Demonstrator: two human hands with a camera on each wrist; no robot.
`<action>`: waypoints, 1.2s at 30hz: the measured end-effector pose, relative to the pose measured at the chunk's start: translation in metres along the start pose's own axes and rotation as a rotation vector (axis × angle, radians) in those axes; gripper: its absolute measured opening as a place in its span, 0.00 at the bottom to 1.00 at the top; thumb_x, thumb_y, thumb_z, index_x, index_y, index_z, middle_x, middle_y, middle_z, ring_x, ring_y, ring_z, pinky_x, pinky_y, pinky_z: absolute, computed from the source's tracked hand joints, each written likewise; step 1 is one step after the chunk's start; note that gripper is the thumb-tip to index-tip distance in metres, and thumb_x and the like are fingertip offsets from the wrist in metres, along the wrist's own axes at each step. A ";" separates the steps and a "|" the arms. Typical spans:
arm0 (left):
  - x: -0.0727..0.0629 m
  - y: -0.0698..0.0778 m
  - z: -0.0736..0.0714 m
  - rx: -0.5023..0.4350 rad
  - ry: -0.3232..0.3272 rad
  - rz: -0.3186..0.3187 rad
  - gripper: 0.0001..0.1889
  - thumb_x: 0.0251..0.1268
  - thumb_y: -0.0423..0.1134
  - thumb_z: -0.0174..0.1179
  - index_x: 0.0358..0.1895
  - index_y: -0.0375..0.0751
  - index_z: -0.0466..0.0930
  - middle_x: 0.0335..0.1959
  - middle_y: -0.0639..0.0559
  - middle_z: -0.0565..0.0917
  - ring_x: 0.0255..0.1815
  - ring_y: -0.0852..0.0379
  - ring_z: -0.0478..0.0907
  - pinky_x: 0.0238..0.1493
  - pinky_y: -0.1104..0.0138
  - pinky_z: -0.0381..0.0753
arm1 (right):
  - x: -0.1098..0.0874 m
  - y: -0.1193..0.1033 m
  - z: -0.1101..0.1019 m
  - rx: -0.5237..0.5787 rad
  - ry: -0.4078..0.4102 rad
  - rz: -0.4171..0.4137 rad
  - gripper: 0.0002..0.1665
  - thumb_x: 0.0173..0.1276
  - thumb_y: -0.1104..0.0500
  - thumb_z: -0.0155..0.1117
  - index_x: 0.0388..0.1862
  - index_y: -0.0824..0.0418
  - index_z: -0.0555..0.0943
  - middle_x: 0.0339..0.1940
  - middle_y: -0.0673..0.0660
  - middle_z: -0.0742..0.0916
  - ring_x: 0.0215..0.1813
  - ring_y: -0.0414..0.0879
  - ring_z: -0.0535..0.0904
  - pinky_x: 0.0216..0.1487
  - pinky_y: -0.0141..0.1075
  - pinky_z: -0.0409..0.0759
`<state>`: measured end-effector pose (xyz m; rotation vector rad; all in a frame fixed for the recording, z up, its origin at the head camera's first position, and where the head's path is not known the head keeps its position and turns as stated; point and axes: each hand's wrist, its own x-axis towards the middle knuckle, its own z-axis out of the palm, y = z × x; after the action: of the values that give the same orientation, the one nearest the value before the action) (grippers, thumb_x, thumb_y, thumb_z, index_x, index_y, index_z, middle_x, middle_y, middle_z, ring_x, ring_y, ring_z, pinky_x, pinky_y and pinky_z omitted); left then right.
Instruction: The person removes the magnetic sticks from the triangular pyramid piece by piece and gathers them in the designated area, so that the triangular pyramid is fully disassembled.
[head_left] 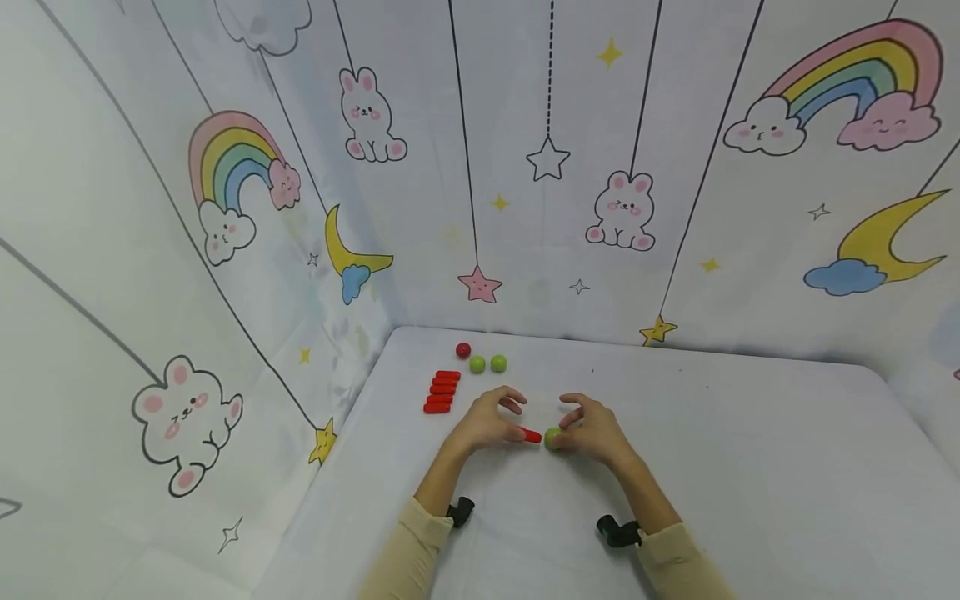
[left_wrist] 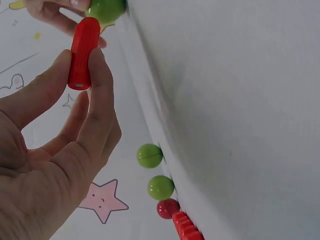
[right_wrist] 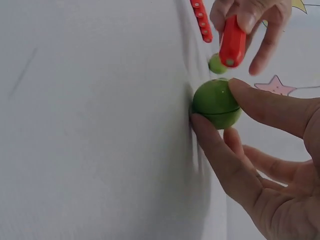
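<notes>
My left hand (head_left: 483, 423) pinches a short red rod (left_wrist: 85, 52) between thumb and fingers. The rod's near end shows a small pale disc set in it. To its right, my right hand (head_left: 596, 431) holds a green ball (right_wrist: 217, 104) between thumb and fingertips, low over the white table. A thin seam runs round the ball. In the head view the rod's free end points at the ball, with a small gap between them.
Beyond my left hand, several red rods (head_left: 441, 399) lie side by side in a row. Near them sit a red ball (head_left: 463, 350) and two green balls, one left (head_left: 477, 364) and one right (head_left: 498, 363). A printed cloth wall (head_left: 517, 225) rises behind the white table (head_left: 712, 450).
</notes>
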<state>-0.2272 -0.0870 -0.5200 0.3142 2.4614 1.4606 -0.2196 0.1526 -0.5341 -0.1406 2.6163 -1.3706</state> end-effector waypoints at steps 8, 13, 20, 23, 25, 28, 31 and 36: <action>-0.012 -0.007 -0.037 -0.111 0.015 0.022 0.28 0.60 0.29 0.74 0.65 0.37 0.77 0.61 0.33 0.80 0.46 0.49 0.86 0.50 0.58 0.85 | -0.001 0.001 -0.002 -0.039 -0.006 0.022 0.48 0.51 0.61 0.86 0.71 0.62 0.76 0.40 0.54 0.87 0.39 0.48 0.82 0.37 0.39 0.80; -0.018 -0.012 -0.056 -0.112 0.053 0.029 0.27 0.60 0.29 0.75 0.63 0.41 0.78 0.61 0.32 0.79 0.50 0.49 0.86 0.51 0.57 0.86 | -0.001 0.002 -0.002 -0.009 -0.013 0.015 0.48 0.51 0.62 0.86 0.71 0.63 0.76 0.39 0.54 0.87 0.38 0.47 0.82 0.36 0.38 0.80; -0.025 -0.020 -0.075 -0.130 0.082 0.002 0.28 0.58 0.28 0.75 0.63 0.40 0.79 0.61 0.31 0.78 0.52 0.44 0.84 0.51 0.58 0.85 | -0.002 0.001 -0.002 -0.003 -0.007 0.005 0.48 0.51 0.63 0.86 0.71 0.64 0.76 0.39 0.54 0.87 0.37 0.47 0.82 0.37 0.39 0.81; -0.026 -0.026 -0.082 -0.121 0.092 -0.007 0.30 0.59 0.29 0.75 0.65 0.37 0.77 0.61 0.31 0.79 0.55 0.43 0.81 0.51 0.59 0.84 | -0.002 0.000 -0.003 -0.005 -0.007 0.004 0.47 0.51 0.63 0.86 0.71 0.64 0.76 0.39 0.55 0.87 0.37 0.47 0.82 0.36 0.39 0.81; -0.027 -0.030 -0.087 -0.126 0.096 -0.018 0.30 0.59 0.29 0.75 0.66 0.36 0.77 0.62 0.31 0.79 0.56 0.41 0.80 0.51 0.58 0.85 | -0.002 0.000 -0.004 -0.007 -0.006 0.004 0.47 0.51 0.63 0.86 0.71 0.64 0.76 0.39 0.55 0.87 0.37 0.47 0.82 0.36 0.39 0.81; -0.029 -0.037 -0.094 -0.124 0.116 -0.042 0.30 0.60 0.30 0.74 0.67 0.37 0.77 0.60 0.33 0.80 0.55 0.41 0.79 0.50 0.59 0.85 | -0.002 -0.001 -0.004 -0.010 -0.003 0.004 0.46 0.51 0.63 0.86 0.70 0.63 0.77 0.39 0.56 0.87 0.36 0.47 0.82 0.36 0.39 0.81; -0.032 -0.047 -0.101 -0.122 0.151 -0.053 0.29 0.61 0.30 0.72 0.66 0.37 0.77 0.59 0.35 0.80 0.56 0.40 0.79 0.50 0.59 0.85 | -0.002 -0.001 -0.004 -0.007 0.002 0.003 0.46 0.51 0.63 0.86 0.70 0.64 0.77 0.39 0.56 0.87 0.36 0.47 0.82 0.36 0.39 0.81; -0.036 -0.065 -0.112 -0.126 0.184 -0.052 0.30 0.61 0.30 0.72 0.67 0.36 0.75 0.60 0.37 0.81 0.64 0.36 0.74 0.53 0.57 0.84 | -0.004 -0.002 -0.002 -0.016 0.005 0.010 0.45 0.50 0.63 0.86 0.69 0.64 0.78 0.39 0.55 0.87 0.37 0.47 0.82 0.37 0.39 0.80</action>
<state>-0.2336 -0.2210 -0.5221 0.0934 2.4802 1.6812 -0.2157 0.1537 -0.5315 -0.1261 2.6290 -1.3481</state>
